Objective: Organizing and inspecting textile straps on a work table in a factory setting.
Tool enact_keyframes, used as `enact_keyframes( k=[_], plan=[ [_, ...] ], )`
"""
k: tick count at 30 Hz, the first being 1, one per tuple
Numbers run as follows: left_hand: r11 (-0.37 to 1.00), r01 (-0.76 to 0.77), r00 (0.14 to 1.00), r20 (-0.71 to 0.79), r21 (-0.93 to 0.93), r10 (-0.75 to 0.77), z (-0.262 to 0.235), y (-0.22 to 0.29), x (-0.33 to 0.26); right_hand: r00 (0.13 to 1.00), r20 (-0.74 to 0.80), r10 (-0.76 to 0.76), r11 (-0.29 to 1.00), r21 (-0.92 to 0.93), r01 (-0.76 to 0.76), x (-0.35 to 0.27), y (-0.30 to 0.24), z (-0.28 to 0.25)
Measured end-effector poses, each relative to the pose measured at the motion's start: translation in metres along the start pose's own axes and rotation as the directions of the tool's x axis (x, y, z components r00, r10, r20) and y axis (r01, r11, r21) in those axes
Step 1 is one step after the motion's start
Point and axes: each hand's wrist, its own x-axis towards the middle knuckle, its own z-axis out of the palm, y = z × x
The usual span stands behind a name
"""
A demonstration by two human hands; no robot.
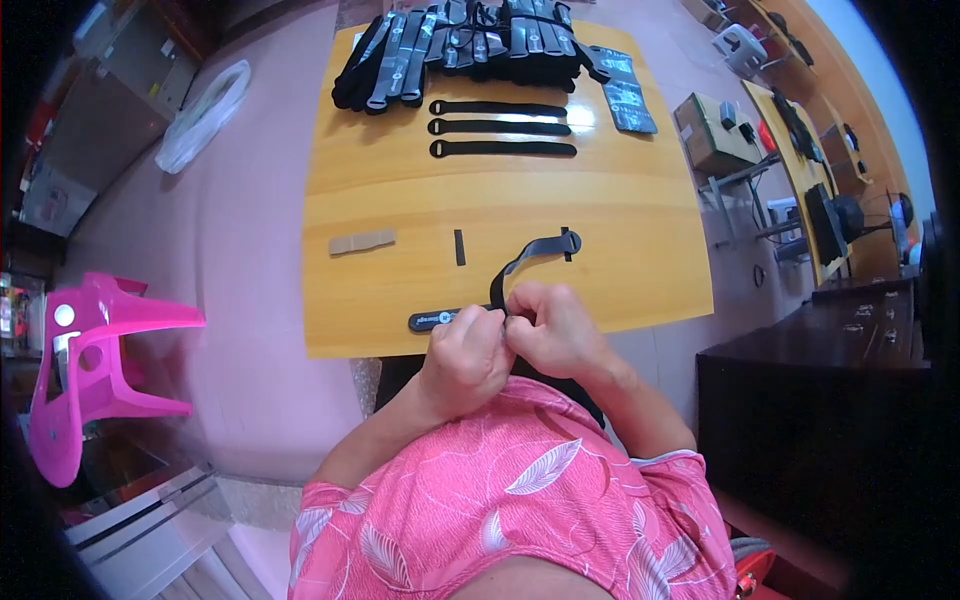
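Both hands, left hand (468, 345) and right hand (552, 328), are being closed on one black strap (520, 262) at the surface's (400, 200) near edge, its long axis being run left-to-right, curling away up-right.

Two hands, the left hand (466, 350) and the right hand (556, 328), together grip one black strap (527, 254) at the near edge of one wooden table (380, 190). Three flat black straps (500, 128) lie in a row further back. One heap of bundled straps (460, 45) sits at the far edge, too tangled to count. One tan strip (362, 241), one short black piece (459, 247). One pink plastic stool (90, 350) on the floor.
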Motion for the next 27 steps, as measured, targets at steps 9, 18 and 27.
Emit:
enact_keyframes(
  k=[9,18,27],
  plan=[
    [0.867,0.417,0.902,0.003,-0.274,-0.433,-0.002,0.001,0.001,0.996,0.073,-0.046,0.998,0.047,0.043,0.003,0.011,-0.011],
    [0.850,0.438,0.862,0.404,-0.292,-0.306,-0.031,-0.006,0.027,0.959,0.249,-0.132,0.983,0.156,0.094,0.007,-0.003,-0.024],
    [0.860,0.416,0.810,0.550,-0.296,-0.203,-0.012,-0.010,0.042,0.953,0.287,-0.094,0.994,0.080,0.074,0.013,-0.002,-0.052]
  ],
)
